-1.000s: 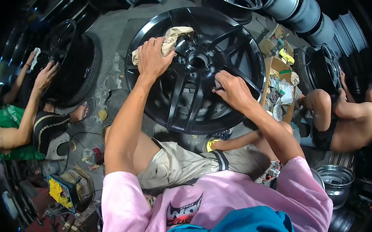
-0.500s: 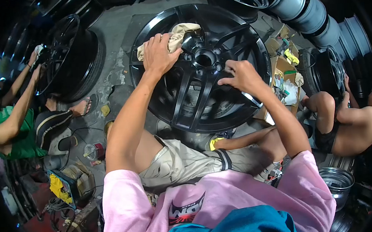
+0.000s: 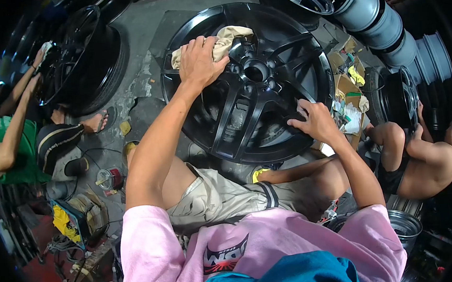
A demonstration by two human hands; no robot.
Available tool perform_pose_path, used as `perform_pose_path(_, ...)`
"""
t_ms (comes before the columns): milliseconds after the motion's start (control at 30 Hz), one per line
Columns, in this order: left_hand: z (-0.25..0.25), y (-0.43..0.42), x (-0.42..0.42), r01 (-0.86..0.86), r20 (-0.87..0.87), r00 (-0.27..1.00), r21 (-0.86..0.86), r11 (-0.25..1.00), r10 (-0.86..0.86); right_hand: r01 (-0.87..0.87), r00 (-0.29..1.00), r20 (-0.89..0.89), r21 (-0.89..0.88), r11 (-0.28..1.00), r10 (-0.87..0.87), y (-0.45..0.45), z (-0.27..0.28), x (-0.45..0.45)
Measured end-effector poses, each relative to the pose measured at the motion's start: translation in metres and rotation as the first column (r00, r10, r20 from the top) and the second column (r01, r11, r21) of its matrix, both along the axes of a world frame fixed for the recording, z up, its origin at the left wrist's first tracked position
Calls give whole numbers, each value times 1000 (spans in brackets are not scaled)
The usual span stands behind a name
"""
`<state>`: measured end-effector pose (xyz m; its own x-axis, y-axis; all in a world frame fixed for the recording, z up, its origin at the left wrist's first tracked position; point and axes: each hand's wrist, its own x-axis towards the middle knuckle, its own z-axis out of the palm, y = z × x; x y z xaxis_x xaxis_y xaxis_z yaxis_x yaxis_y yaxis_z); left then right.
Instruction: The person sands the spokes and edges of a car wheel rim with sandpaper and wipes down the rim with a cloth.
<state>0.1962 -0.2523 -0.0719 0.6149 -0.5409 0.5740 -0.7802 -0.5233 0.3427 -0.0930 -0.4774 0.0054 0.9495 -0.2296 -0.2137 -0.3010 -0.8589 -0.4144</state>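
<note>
A black multi-spoke car wheel rim point(image 3: 228, 121) lies face up in front of me, its hub at the middle. My left hand point(image 3: 199, 61) presses a crumpled beige cloth point(image 3: 232, 37) onto the upper left spokes, fingers bent over it. On the right side of the rim, my right hand point(image 3: 318, 121) rests at a lower right spoke near the outer edge. Its fingers are curled, with the thumb toward the spoke; whatever sits between them is too small or hidden to make out.
At left a person in a green top point(image 3: 16, 148) wipes another black wheel point(image 3: 81, 62). A second person point(image 3: 429, 163) crouches at right beside a wheel. Silvery rims point(image 3: 367, 18) are stacked at upper right. An open cardboard box point(image 3: 345, 88) with odds and ends stands right of my wheel.
My right hand has slid outward and down along the spoke, away from the hub. The left hand stays on the cloth at nearly the same spot. The whole view has shifted slightly.
</note>
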Motion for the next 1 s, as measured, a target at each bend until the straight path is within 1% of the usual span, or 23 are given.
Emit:
perform_pose_path(33,0,-1,-1,-1,-1,1000,6,1000,1,34,999,-33,-48,998,-35,1,3,-5)
perform_pose_path(67,1,-3,-3,10,-3,1000,4,1000,-10,45,998,-34,-50,998,-47,5,2,-2)
perform_pose_path(133,2,-3,-1,5,-17,1000,-2,1000,-5,-94,983,144,-106,990,109,17,-5,29)
perform_pose_path(167,3,-2,-2,8,-24,1000,10,1000,-7,-210,953,195,-137,968,234,17,-16,45)
perform_pose_path(200,2,-1,0,7,-13,1000,9,1000,-6,-285,938,157,-159,945,310,25,-10,56)
perform_pose_path(267,-4,0,1,5,25,1000,11,1000,-5,-272,924,236,-152,950,302,24,-18,47)
perform_pose_path(333,-1,2,-1,24,4,1000,12,1000,-24,-102,951,273,-151,983,141,11,-22,13)
perform_pose_path(367,1,3,-3,35,-14,999,19,999,-35,-38,975,209,-180,983,76,4,-18,-10)
perform_pose_path(400,1,3,-4,33,-18,999,30,999,-32,22,969,244,-182,983,23,0,-19,-35)
perform_pose_path(433,0,2,-3,30,-20,999,35,999,-30,99,962,266,-142,985,-58,-5,-18,-60)
perform_pose_path(467,-1,0,-2,33,-20,999,37,999,-33,180,947,287,-102,978,-144,-10,-16,-82)
perform_pose_path(533,-2,-1,1,55,-30,998,46,997,-54,300,930,258,-118,946,-263,-14,8,-103)
perform_pose_path(567,-4,0,2,49,-17,999,43,998,-49,353,908,287,-129,927,-306,-21,9,-113)
perform_pose_path(600,-7,-2,2,40,-2,999,38,998,-40,428,895,211,-153,891,-393,-21,20,-118)
perform_pose_path(667,-8,-11,-4,34,-22,999,14,999,-33,471,864,276,-144,870,-422,-36,1,-136)
perform_pose_path(700,-6,-17,-14,57,-26,998,2,998,-57,469,862,286,-141,872,-418,-32,3,-135)
perform_pose_path(733,-2,-24,-30,87,-32,996,-2,996,-87,475,835,358,-85,876,-418,-21,5,-134)
perform_pose_path(767,1,-30,-49,165,-131,979,51,985,-157,483,800,420,-26,875,-429,-12,4,-135)
perform_pose_path(800,5,-35,-74,250,-235,946,100,963,-222,498,791,415,-13,867,-448,-8,-2,-137)
perform_pose_path(867,2,-42,-126,405,-71,914,221,887,-400,430,709,621,-5,903,-335,-8,-14,-134)
perform_pose_path(933,16,-48,-176,317,-125,946,168,933,-299,461,703,602,19,887,-378,-5,-17,-135)
perform_pose_path(967,7,-53,-191,322,-3,946,136,937,-325,495,666,623,43,868,-411,-5,-20,-135)
perform_pose_path(1000,12,-56,-214,321,-6,945,234,918,-328,523,630,642,65,850,-437,-6,-23,-134)
